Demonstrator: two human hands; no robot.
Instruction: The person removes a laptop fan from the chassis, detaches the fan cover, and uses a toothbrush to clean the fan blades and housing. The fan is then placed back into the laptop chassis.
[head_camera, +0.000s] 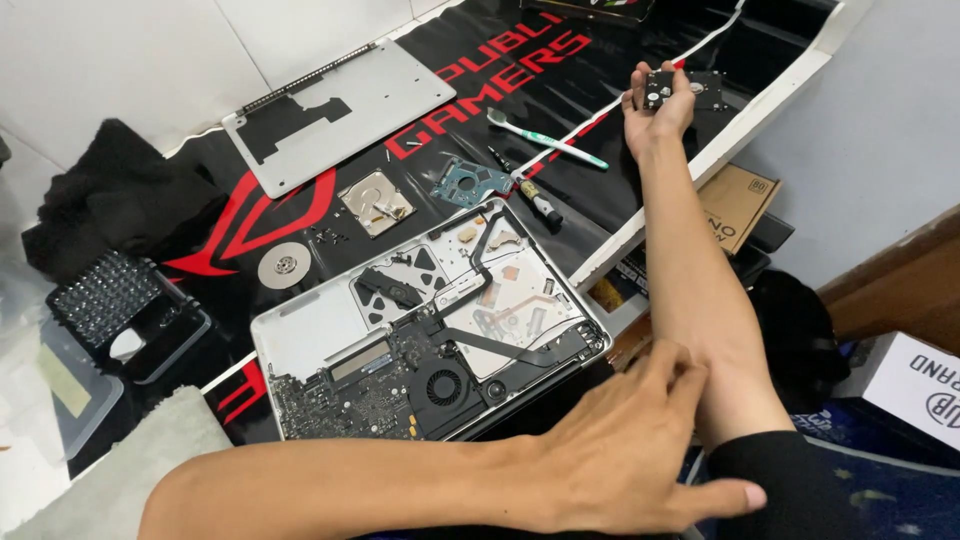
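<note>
My right hand (655, 105) is stretched far out, fingers curled around a small dark hard drive (684, 88) that I hold circuit side up, at the far right corner of the black and red mat (560, 60). My left hand (625, 455) holds nothing; its fingers are loosely spread and rest against my right forearm near the elbow. Taking the opened laptop (430, 330) as the landmark, the drive sits well beyond its far right corner, close to the white table edge (760, 115). I judge the grip shallow, mostly fingertips on the edges, so the drive could slip and fall past that edge onto the boxes below; my fingers also lie near its bare board, which static or skin oil might harm. My outstretched arm passes just right of the laptop's exposed board and fan, and dropping the elbow could knock them. The drive looks flat, rectangular, black, with a pale round hub showing. Beyond the laptop's far edge lie a loose teal circuit board (465, 183), a screwdriver (530, 192) and a toothbrush (545, 138); to its far left sit an opened drive (377, 202), a shiny platter (283, 265), tiny screws (328, 236) and the silver bottom cover (340, 110)
</note>
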